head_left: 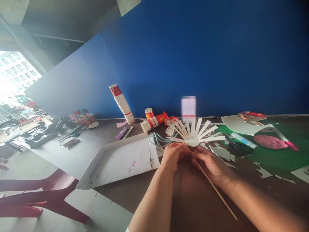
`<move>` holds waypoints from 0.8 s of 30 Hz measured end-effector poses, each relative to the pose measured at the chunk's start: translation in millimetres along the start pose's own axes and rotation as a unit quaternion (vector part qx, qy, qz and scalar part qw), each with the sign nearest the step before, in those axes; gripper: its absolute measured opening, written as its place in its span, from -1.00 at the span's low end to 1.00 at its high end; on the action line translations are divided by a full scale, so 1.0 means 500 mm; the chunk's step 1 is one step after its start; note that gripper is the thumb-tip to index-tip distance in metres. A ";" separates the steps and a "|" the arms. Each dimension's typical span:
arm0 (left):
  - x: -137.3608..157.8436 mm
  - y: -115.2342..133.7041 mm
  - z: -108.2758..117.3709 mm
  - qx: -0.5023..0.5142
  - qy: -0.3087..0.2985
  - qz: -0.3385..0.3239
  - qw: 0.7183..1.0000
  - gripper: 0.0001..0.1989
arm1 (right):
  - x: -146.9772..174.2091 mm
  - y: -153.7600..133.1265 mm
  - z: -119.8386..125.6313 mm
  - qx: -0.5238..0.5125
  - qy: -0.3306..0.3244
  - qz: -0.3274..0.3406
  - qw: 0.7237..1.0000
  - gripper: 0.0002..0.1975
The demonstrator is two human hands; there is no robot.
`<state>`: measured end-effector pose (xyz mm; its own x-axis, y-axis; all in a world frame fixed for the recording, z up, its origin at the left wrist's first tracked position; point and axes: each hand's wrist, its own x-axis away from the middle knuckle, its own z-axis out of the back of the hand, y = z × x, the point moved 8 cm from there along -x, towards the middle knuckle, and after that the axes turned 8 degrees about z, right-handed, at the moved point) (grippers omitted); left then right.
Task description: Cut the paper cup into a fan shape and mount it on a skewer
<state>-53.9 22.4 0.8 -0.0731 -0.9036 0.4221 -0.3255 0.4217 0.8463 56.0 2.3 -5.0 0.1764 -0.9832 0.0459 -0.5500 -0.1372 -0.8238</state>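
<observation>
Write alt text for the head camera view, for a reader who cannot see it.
Two bare hands, left hand and right hand, hold a white paper cup cut into fanned strips, on a thin wooden stick, above a dark table. An open flat cardboard box lies to the left; stacked paper cups lean against a blue wall.

Flat cardboard box (120,162) on table (193,199); paper cup stack (122,103) leaning on blue wall (205,54); glue stick (243,140) on green sheet (285,154).

Daylight glares blown-out at the left edge; the worktop (193,196) lies dim, and wide-angle distortion bends the edges.
</observation>
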 end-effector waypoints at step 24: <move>-0.026 -0.020 0.008 -0.013 0.062 0.024 0.998 -0.86 | 0.073 -0.012 0.027 0.117 0.078 -0.098 0.985 -0.75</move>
<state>-53.5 29.7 -14.3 0.0307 -0.8666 0.4981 -0.2991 0.4675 0.8318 76.7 -31.1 -5.8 0.1234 -0.9494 0.2887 -0.3118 -0.3133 -0.8970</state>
